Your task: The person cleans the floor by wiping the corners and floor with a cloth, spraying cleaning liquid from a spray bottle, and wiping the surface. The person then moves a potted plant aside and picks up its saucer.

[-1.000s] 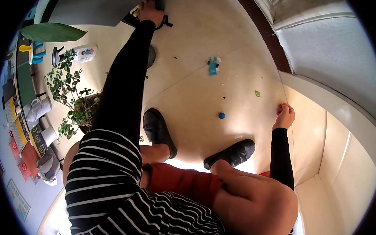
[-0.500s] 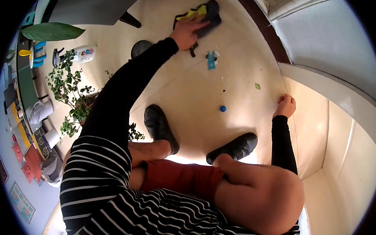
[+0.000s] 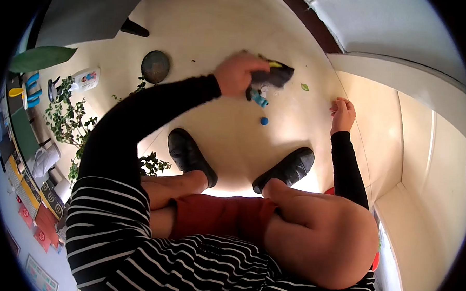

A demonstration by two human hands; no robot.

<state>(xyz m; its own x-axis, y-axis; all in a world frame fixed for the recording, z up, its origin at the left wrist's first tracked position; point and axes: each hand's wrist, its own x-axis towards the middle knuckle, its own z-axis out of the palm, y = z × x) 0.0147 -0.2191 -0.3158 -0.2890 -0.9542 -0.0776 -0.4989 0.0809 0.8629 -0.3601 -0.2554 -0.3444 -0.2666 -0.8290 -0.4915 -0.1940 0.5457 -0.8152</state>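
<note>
Left hand (image 3: 237, 74) — holding black-and-yellow item (image 3: 281, 75) — has neared blue piece (image 3: 259, 100).

Upper centre: left hand (image 3: 236, 74) grips blurred dark-grey and yellow item (image 3: 279, 73). Small round blue ball (image 3: 264, 121) lies below, near frame centre.

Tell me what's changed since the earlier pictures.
The left hand has moved the dark-and-yellow item rightward, away from the grey furniture; the light-blue piece has shifted toward the blue ball. No new grasp or release shows. The right hand, blue ball and small green leaf have stayed about put.
</note>
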